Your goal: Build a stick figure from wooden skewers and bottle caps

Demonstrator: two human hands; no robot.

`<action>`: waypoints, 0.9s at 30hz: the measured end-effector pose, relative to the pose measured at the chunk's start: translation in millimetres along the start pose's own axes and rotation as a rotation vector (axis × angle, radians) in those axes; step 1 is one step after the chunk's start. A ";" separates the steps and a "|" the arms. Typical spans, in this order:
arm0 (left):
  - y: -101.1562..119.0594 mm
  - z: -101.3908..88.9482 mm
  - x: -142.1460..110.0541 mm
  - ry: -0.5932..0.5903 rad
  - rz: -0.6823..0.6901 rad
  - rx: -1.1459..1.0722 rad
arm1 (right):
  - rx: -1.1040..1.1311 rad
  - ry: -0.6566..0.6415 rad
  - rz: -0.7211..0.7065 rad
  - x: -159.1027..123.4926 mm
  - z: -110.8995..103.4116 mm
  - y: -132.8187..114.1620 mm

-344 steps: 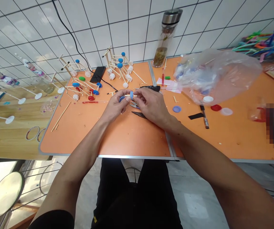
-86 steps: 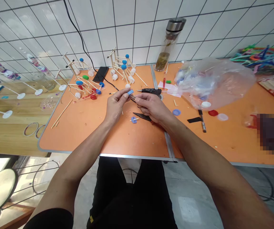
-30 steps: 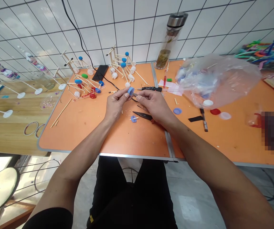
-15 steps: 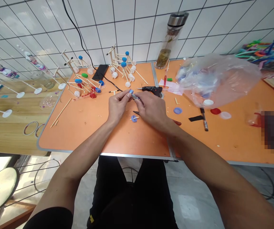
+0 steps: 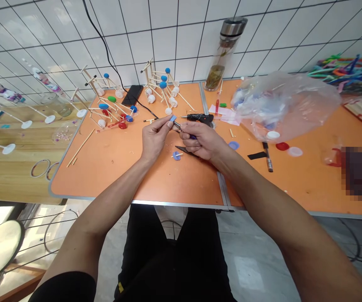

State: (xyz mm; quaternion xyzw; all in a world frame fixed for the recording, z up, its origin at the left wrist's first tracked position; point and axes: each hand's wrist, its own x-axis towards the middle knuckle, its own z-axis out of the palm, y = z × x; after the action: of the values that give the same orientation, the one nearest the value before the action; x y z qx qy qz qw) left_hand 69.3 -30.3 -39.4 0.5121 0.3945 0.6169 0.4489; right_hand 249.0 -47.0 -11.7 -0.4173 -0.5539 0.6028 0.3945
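Observation:
My left hand (image 5: 153,140) is closed in a pinch on a small blue plastic cap (image 5: 173,118). My right hand (image 5: 201,140) wraps round a screwdriver-like tool (image 5: 176,124) with a slim metal shaft and a dark blue handle; its tip meets the cap, though the exact contact is hidden by the fingers. Below my right hand lie dark pointed scissors (image 5: 182,149), partly covered. A blue cap with a short stick through it (image 5: 177,155) rests on the orange table (image 5: 174,184). Just behind my right hand is a black glue gun (image 5: 198,118).
Stick frames with caps (image 5: 163,84) stand at the back, beside a phone (image 5: 132,95). A glass tea bottle (image 5: 220,63) stands by the wall. Rightward lie a plastic bag of caps (image 5: 288,105), a marker (image 5: 268,158) and loose caps (image 5: 282,146). Long sticks (image 5: 80,147) lie left.
My right hand has shifted its grip back along the tool and turned, so the blue handle and curled fingers now show. My left hand keeps the cap almost in place.

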 end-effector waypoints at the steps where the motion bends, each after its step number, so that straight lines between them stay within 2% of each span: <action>1: -2.7 -0.6 0.6 0.000 -0.013 0.003 | -0.183 0.112 -0.099 -1.7 4.3 3.1; 3: -7.7 -1.4 1.5 -0.001 -0.036 -0.001 | -0.625 0.311 -0.283 -5.9 13.5 9.2; 4: -9.1 -1.6 1.5 0.000 -0.041 -0.004 | -0.797 0.365 -0.333 -7.6 16.9 11.2; 5: -9.6 -1.7 1.3 0.002 -0.042 -0.006 | -0.890 0.386 -0.360 -8.6 18.6 12.1; 6: -8.9 -1.6 0.7 0.005 -0.038 -0.007 | -0.887 0.385 -0.365 -8.8 18.5 11.9; 8: -5.1 -1.1 -0.9 0.001 -0.028 -0.012 | -0.616 0.310 -0.305 -6.5 13.0 8.2; 11: 1.7 -0.7 -2.5 -0.015 -0.028 -0.034 | 0.001 0.007 -0.024 -0.1 -0.4 0.4; 13: 2.9 -1.4 -2.1 -0.012 -0.039 -0.034 | 0.171 -0.123 0.102 2.4 -4.4 -1.3; 14: 2.1 -1.9 -1.5 -0.004 -0.046 -0.028 | 0.133 -0.096 0.082 2.4 -3.7 -0.2; 16: -1.6 -3.2 0.2 0.004 -0.051 -0.012 | -0.157 0.094 -0.101 -0.2 2.2 4.8; 18: -6.4 -4.5 1.8 -0.007 -0.043 -0.008 | -0.584 0.290 -0.301 -4.9 10.7 11.2; 20: -9.7 -5.2 2.4 -0.022 -0.034 -0.002 | -0.896 0.387 -0.373 -8.8 17.1 15.3; 21: -10.1 -5.3 2.3 -0.025 -0.031 0.009 | -0.951 0.403 -0.373 -9.6 18.5 15.9; 22: -9.7 -5.1 2.0 -0.022 -0.028 0.024 | -0.929 0.400 -0.366 -9.4 18.4 15.5; 24: -7.1 -4.2 1.0 -0.008 -0.024 0.042 | -0.663 0.325 -0.313 -6.3 14.2 12.1; 27: -3.3 -2.6 0.3 0.027 -0.037 -0.004 | -0.060 0.019 -0.054 0.7 3.7 5.3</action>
State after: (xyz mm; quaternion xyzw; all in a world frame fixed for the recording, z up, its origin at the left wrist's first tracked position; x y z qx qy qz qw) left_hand 67.2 -29.1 -42.8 0.4953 0.4086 0.6162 0.4560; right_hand 245.2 -48.1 -16.8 -0.4198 -0.5791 0.5708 0.4033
